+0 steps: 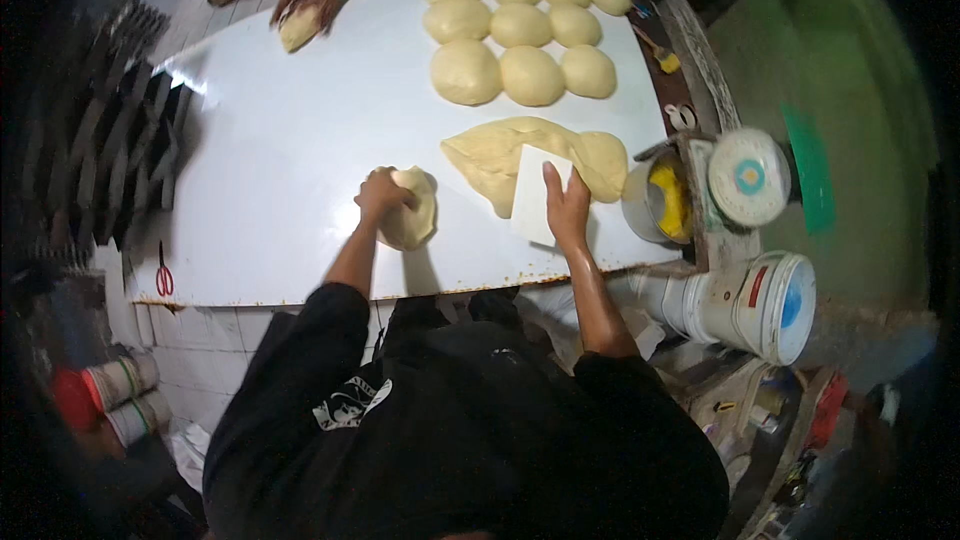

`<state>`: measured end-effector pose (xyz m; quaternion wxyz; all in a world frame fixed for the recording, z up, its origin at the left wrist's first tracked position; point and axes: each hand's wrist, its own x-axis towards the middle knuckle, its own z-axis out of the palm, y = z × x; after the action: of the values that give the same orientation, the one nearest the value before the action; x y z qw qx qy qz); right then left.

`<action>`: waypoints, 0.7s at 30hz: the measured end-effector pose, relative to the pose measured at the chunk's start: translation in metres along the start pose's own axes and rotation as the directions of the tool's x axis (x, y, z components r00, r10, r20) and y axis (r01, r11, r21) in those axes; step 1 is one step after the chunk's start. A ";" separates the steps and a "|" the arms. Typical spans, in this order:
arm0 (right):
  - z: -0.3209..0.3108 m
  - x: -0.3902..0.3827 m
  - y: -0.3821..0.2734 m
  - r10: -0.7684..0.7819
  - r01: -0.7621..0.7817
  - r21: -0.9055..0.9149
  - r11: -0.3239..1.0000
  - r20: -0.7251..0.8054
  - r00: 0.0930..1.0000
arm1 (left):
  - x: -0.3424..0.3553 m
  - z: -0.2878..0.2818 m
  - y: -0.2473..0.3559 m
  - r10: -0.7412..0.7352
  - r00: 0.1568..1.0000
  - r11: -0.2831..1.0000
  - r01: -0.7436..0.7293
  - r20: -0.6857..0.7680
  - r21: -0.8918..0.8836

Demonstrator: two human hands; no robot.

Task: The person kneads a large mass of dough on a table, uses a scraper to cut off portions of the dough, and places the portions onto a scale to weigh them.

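Note:
My left hand (382,194) grips a piece of dough (418,215) on the white table, fingers pressed over its left side. In my right hand (568,205) is a flat white dough scraper (535,190), its far edge against a large irregular slab of dough (490,162). A rounder lump (603,165) bulges at the slab's right end. Beyond the slab, several smooth dough balls (532,75) stand in rows, some touching one another.
Across the table, another person's hands (305,15) work a small dough piece (298,30). A metal pot (650,202) with yellow contents and a round-dialed scale (748,178) stand at the right edge. Red-handled scissors (164,278) lie front left. White buckets (770,305) are lower right.

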<state>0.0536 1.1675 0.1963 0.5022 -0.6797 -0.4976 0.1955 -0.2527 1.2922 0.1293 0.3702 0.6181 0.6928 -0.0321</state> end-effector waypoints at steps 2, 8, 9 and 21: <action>-0.046 -0.024 0.011 0.085 -0.081 0.066 0.994 -0.048 0.995 | 0.021 -0.004 -0.038 0.124 0.985 0.923 -0.069 0.122 -0.379; -0.203 -0.109 0.076 0.226 -0.204 0.098 0.974 -0.387 0.894 | -0.098 -0.053 0.147 0.483 0.840 0.835 -0.359 0.245 -0.416; -0.218 -0.119 0.076 0.231 -0.208 0.101 0.973 -0.426 0.875 | -0.126 -0.069 0.190 0.546 0.796 0.811 -0.425 0.261 -0.402; -0.294 -0.165 0.082 0.317 -0.219 0.229 0.948 -0.676 0.665 | -0.331 -0.057 0.633 0.973 -0.191 -0.230 -0.719 -0.132 -0.655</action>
<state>0.2478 0.8800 0.2091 0.6617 -0.7345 -0.1486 0.0243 0.2651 1.1932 0.6151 0.5659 0.7570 -0.1337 0.2981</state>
